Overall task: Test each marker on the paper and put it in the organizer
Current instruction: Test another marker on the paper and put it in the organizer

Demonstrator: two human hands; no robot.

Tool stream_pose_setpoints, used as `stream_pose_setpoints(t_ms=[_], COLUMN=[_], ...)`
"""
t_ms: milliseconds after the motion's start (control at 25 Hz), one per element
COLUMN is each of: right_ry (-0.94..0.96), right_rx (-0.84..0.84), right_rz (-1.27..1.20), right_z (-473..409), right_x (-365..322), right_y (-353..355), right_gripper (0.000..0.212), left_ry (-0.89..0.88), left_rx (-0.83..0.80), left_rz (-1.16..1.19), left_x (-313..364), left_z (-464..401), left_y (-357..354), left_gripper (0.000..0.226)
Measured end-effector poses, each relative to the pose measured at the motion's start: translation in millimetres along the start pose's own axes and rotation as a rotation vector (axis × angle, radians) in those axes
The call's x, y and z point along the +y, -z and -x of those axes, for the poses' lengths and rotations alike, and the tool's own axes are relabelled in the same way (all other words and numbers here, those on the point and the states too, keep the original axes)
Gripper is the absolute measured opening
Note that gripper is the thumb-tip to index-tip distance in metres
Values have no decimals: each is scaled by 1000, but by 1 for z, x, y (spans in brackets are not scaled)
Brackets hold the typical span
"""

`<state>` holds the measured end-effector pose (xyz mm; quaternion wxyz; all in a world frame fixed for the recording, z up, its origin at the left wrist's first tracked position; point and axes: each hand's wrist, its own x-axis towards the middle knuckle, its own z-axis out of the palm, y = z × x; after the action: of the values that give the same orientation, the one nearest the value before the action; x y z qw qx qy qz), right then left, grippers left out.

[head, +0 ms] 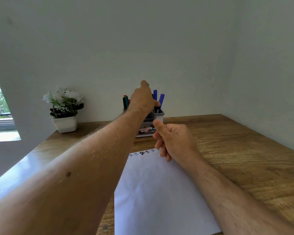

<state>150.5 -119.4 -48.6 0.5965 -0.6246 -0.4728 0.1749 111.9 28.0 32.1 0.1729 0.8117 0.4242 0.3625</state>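
Observation:
A grey and white organizer (159, 116) stands at the back of the desk against the wall. Blue markers (161, 99) stick up on its right side, and red, green and dark markers (126, 102) on its left. My left hand (143, 99) reaches over the organizer's top with its thumb beside a dark marker; the back of the hand hides the fingers, so any grip stays hidden. My right hand (174, 139) hovers loosely curled, thumb up, above the far edge of the white paper (159, 192) with nothing visible in it. Small coloured scribbles (143, 152) line that edge.
A white pot with white flowers (64, 109) stands at the back left of the wooden desk (236, 158). The wall rises right behind the organizer and along the right side. A window lies at the far left.

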Motion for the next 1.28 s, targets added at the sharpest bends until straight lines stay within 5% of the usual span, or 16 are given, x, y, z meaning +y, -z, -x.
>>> stream_pose_setpoints(t_ms=[400,640,760,920,1280], right_ry=[44,56,68,78,118], right_rx=[-11,-6,-8,-8,-18], right_rz=[122,198,223,237,303], right_z=[4,7,7,7,2], right_x=[-3,-2,-1,-1,1], right_y=[-1,3,2,1,-1], right_gripper=[50,50,48,46,48], left_ry=[156,332,286,207,257], left_rx=[138,-58,3,53,-28], left_rz=[140,-215,-447,-534,-579], left_x=[-25,-64,-77,-93,-106], left_z=[50,81,94,103,108], left_y=[47,87,86,68,58], left_gripper=[25,40,35,8,20])
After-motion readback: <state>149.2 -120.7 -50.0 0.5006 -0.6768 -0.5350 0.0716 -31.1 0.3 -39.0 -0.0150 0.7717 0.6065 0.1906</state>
